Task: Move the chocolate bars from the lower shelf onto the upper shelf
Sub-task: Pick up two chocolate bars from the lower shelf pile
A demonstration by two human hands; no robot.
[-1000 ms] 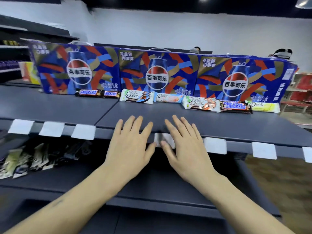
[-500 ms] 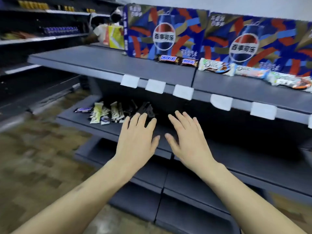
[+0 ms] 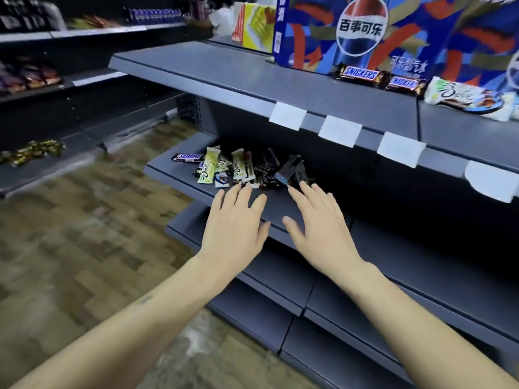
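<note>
Two released hands reach over the lower shelf toward a pile of chocolate bars.

The left hand and the right hand are both spread flat, fingers straight, grasping nothing, above the front of the lower shelf. Just beyond the fingertips lies the heap of chocolate bars, with a Snickers bar at its left end. On the upper shelf, two Snickers bars and a Dove bar already lie in a row against the Pepsi boxes; white price tags hang along its front edge.
</note>
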